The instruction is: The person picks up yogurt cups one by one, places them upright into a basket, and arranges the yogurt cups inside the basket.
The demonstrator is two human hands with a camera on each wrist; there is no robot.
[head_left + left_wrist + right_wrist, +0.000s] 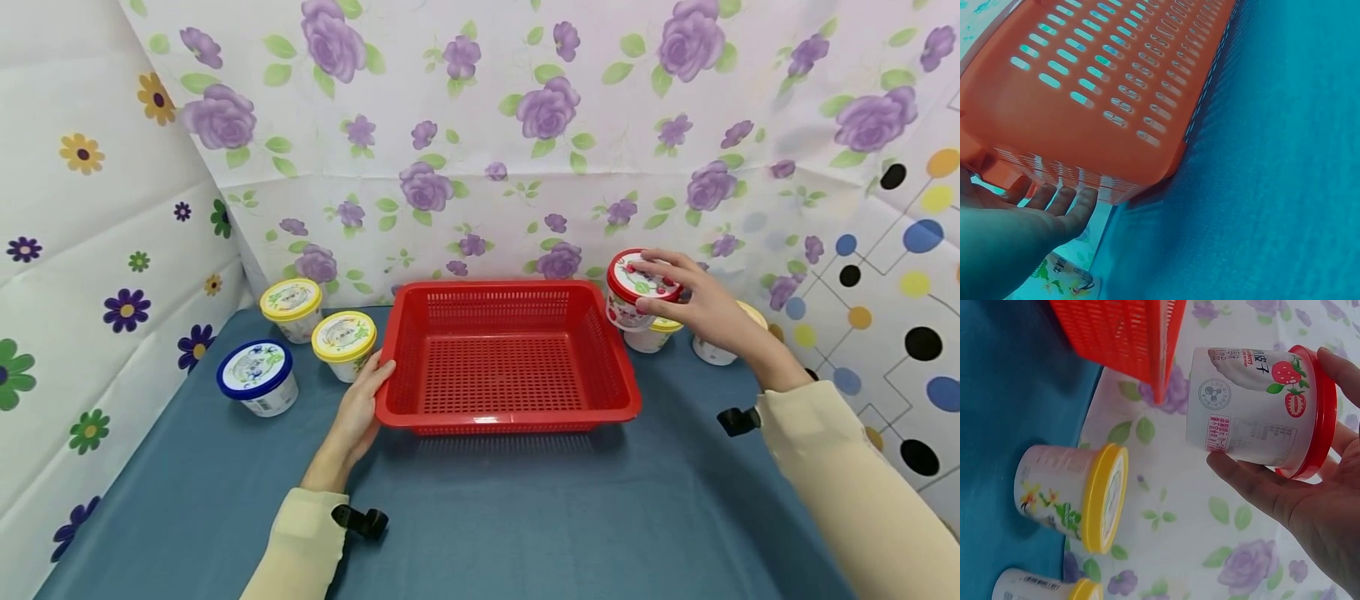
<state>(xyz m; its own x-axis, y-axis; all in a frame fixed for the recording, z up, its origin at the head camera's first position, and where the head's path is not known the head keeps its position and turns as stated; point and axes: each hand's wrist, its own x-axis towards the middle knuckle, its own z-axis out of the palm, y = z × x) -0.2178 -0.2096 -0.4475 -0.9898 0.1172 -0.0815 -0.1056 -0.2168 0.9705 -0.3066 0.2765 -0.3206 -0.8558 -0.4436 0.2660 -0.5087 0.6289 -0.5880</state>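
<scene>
Blue tablecloth (495,517), red basket (510,417) in the middle, left hand (357,410) gripping its left rim. Right hand (705,310) is clamped round a red-lidded tub (626,312) beside the far right corner, partly hiding a yellow-lidded tub (651,340).

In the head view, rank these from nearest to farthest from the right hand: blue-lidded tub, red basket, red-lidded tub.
1. Red-lidded tub: held in the right hand.
2. Red basket: just left of that tub, mid-table.
3. Blue-lidded tub: over on the left side of the table, past the basket.
</scene>
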